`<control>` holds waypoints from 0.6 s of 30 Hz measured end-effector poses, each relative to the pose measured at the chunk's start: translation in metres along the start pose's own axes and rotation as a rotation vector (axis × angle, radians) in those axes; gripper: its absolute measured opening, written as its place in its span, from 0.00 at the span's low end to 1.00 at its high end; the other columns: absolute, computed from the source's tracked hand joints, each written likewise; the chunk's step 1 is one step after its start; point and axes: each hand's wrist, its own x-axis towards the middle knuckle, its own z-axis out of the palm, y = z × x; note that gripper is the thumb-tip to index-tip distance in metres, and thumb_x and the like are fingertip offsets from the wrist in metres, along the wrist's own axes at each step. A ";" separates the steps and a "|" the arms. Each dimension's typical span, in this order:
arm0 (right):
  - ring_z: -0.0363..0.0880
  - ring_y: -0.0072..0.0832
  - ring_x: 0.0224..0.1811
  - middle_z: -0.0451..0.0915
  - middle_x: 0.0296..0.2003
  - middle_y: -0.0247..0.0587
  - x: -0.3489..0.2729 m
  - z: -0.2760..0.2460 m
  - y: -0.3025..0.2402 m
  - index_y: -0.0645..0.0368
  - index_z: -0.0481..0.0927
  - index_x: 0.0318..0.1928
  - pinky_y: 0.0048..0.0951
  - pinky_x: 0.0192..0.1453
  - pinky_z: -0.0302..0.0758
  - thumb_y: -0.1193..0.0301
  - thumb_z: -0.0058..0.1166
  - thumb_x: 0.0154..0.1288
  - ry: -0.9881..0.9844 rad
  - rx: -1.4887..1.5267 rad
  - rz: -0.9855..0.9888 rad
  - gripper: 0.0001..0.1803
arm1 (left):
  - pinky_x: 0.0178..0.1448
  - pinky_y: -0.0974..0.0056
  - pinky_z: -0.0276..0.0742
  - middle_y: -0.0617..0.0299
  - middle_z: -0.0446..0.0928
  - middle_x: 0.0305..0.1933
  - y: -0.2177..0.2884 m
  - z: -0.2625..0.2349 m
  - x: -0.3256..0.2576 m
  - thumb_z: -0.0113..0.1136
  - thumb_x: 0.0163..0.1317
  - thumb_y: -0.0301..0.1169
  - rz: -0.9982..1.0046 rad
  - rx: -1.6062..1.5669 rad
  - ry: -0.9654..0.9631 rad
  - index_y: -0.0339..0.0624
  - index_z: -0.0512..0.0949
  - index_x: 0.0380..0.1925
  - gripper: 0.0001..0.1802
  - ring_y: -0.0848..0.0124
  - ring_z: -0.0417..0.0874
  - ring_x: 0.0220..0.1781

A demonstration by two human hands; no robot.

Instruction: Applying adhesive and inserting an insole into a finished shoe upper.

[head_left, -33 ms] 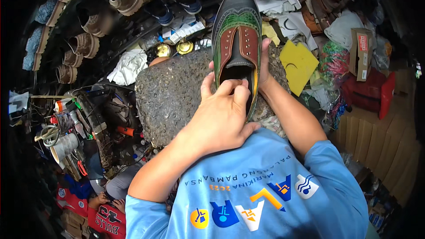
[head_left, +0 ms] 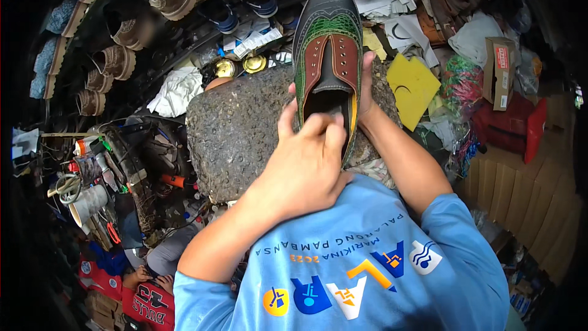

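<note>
A lace-up dress shoe (head_left: 331, 55) with a black toe, green textured panels and reddish-brown eyelet flaps is held upright in front of me, toe pointing away. No laces run through its eyelets. My right hand (head_left: 366, 86) wraps the shoe from beneath; its thumb side shows along the right edge and a fingertip peeks out at the left. Bent fingers of my left hand (head_left: 306, 159) dip into the shoe's opening, one of them lying at the left rim. Whatever those fingertips pinch or press inside is hidden. Under the shoe lies a dark, pitted block (head_left: 236, 129).
Several brown shoes (head_left: 171, 1) line racks at the far left. Crumpled white paper (head_left: 176, 92) and round gold tins (head_left: 254, 63) lie beyond the block. Yellow sheets (head_left: 411, 89), a small carton (head_left: 499, 73) and a red bag (head_left: 511, 125) are at right. Tools (head_left: 92, 202) clutter the left; another person's hands (head_left: 144, 276) show lower left.
My left hand has shifted slightly inside the shoe's opening, and its thumb has drawn in toward the palm. The shoe and my right hand are almost unmoved.
</note>
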 end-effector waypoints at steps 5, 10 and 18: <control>0.85 0.60 0.54 0.78 0.58 0.69 0.001 -0.008 0.002 0.54 0.64 0.74 0.62 0.57 0.85 0.09 0.39 0.41 -0.061 0.000 -0.002 0.73 | 0.77 0.31 0.53 0.58 0.83 0.43 -0.008 -0.014 -0.008 0.76 0.53 0.32 -0.044 -0.069 -0.379 0.38 0.73 0.51 0.28 0.54 0.80 0.58; 0.83 0.59 0.57 0.78 0.60 0.57 -0.001 0.016 -0.008 0.54 0.64 0.75 0.60 0.58 0.85 0.10 0.41 0.43 0.111 -0.152 -0.116 0.71 | 0.60 0.55 0.80 0.53 0.86 0.57 -0.032 -0.087 0.001 0.73 0.50 0.24 0.060 -0.131 -0.022 0.37 0.72 0.65 0.39 0.53 0.87 0.54; 0.84 0.64 0.54 0.78 0.59 0.71 0.001 -0.004 0.002 0.53 0.66 0.73 0.62 0.56 0.85 0.11 0.43 0.41 -0.122 0.067 0.015 0.71 | 0.37 0.47 0.85 0.37 0.85 0.45 0.012 -0.010 -0.022 0.60 0.61 0.28 -0.054 0.052 -0.337 0.28 0.70 0.55 0.23 0.44 0.88 0.32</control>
